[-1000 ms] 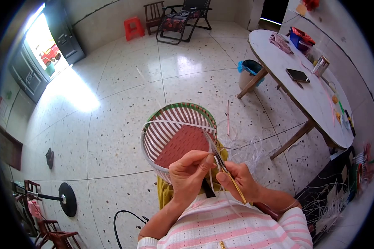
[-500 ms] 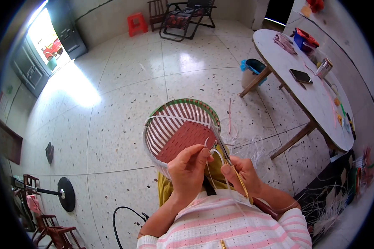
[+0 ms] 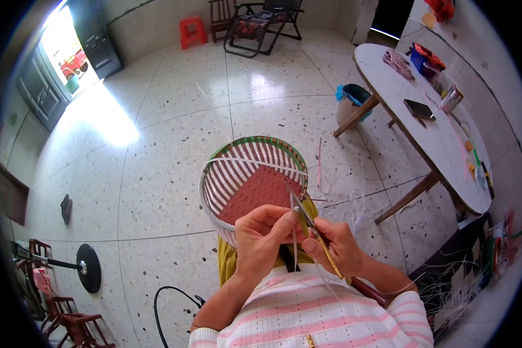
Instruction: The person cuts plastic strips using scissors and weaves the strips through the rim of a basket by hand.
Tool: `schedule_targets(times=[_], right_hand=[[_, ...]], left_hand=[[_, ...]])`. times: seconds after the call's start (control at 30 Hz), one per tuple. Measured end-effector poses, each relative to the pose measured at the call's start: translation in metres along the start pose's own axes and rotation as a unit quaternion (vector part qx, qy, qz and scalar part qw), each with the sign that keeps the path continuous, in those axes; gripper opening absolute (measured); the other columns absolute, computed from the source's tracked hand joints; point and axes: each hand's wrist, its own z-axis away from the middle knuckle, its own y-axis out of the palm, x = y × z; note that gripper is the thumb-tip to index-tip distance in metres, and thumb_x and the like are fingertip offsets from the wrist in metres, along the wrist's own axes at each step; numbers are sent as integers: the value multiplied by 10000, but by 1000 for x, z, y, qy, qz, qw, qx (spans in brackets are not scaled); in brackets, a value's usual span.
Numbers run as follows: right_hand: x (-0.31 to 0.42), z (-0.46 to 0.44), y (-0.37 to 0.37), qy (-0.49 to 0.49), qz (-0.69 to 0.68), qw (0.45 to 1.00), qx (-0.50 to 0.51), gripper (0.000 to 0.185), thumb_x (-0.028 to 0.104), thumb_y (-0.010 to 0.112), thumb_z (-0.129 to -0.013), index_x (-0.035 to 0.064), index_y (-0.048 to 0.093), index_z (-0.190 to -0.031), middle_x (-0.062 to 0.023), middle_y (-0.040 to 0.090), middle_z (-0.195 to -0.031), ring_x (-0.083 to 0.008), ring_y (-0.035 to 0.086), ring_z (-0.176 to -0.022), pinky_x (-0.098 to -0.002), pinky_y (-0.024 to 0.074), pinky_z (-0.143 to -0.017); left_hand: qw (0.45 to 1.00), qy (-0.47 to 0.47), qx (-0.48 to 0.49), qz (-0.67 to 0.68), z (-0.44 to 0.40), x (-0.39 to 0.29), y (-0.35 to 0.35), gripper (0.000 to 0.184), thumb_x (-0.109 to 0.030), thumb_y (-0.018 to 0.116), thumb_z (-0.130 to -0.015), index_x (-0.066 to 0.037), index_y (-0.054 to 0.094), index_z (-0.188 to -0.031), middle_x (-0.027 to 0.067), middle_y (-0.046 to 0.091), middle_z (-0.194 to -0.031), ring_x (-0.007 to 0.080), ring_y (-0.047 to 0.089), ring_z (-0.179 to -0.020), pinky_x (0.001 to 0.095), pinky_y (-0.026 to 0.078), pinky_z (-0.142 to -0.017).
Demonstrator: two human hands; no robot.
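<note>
My left hand [image 3: 262,235] pinches a thin white strip [image 3: 295,249] between thumb and fingertips, and one end hangs down in front of my shirt. In my right hand [image 3: 341,246] is a pair of scissors [image 3: 326,250] with gold handles, its blades pointing up and left beside my left fingertips. Whether the blades touch the strip I cannot tell. Just beyond both hands a round woven basket [image 3: 213,200] leans on my lap, its mouth facing up. It has a red base, striped red-and-white sides and a green section of rim. A loose white band crosses its opening.
At the right stands an oval table [image 3: 446,151] with a phone [image 3: 419,109], a can [image 3: 452,98] and a cloth. A bin [image 3: 354,104] is by its leg. White strip scraps [image 3: 359,211] litter the floor. A round black stand base [image 3: 89,268] is at left.
The scissors have swung left and lower, with their blades now close to my left fingertips. The white loop between my hands no longer shows. My left hand has shifted slightly right.
</note>
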Motion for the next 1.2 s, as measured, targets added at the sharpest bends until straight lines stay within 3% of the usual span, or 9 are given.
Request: schedule_targets(times=[0.07,0.27,0.37,0.53,0.67,0.87,0.97,1.07,1.2], right_hand=[[-1,0,0,-2,9,1000,1,501,461,659,-899,7,504,-756,-59,412,-535,-93,379,-521,-302,352,-452],[-2,1,2,8,2,1000,-6,527,486,669,-885,8,509,-734,-44,432,-527,-78,388,-520,-296,354,-443],[-9,1,5,10,-15,1000,-11,531,494,666,-884,10,513,-728,-20,461,-535,-65,407,-540,-283,361,-455],[-13,1,-17,-18,-69,992,-108,380,311,702,-900,8,581,-704,45,451,-578,-41,394,-571,-252,335,-473],[-39,-10,-135,73,173,929,-318,437,336,716,-886,78,511,-600,77,418,-565,-37,336,-546,-267,286,-465],[-103,15,-374,188,522,738,-383,604,573,711,-807,41,522,-595,7,462,-500,-77,428,-479,-265,354,-446],[-94,29,-385,185,255,823,-473,606,582,698,-813,96,463,-539,3,467,-486,-91,429,-386,-264,337,-369],[-109,34,-409,207,302,795,-484,408,418,676,-885,109,527,-664,21,475,-498,-89,446,-353,-240,330,-309],[-136,44,-444,214,407,754,-470,577,528,715,-825,146,415,-514,21,420,-437,-94,412,-334,-266,313,-322]], left_hand=[[1000,4,-25,-1,0,0,3,96,-62,646,-915,33,649,-907,92,684,-769,133,659,-644,239,546,-572],[1000,-1,4,-12,0,1,-4,123,-55,629,-925,66,642,-948,96,684,-832,139,670,-725,289,595,-677],[1000,-5,-19,-15,-1,-2,3,98,-62,648,-912,34,651,-893,91,677,-752,130,653,-634,251,561,-589],[1000,-25,-3,1,-3,-2,-2,105,-69,631,-925,34,646,-911,98,669,-776,141,656,-660,296,592,-643],[1000,-4,-5,20,-8,-1,-15,103,-73,621,-933,28,642,-943,93,667,-822,146,659,-732,327,597,-700],[1000,11,-4,12,-9,-6,-24,134,-107,632,-937,25,651,-948,68,666,-854,130,649,-780,326,577,-754],[999,-7,18,46,-11,-9,-25,136,-112,619,-945,21,646,-941,70,662,-849,132,647,-774,328,578,-736],[998,-25,24,57,-14,-9,-24,133,-112,604,-951,18,632,-939,78,657,-846,134,642,-746,324,583,-711],[997,-32,26,65,-13,-12,-19,137,-117,590,-958,16,618,-939,86,653,-855,137,639,-725,320,587,-692]])
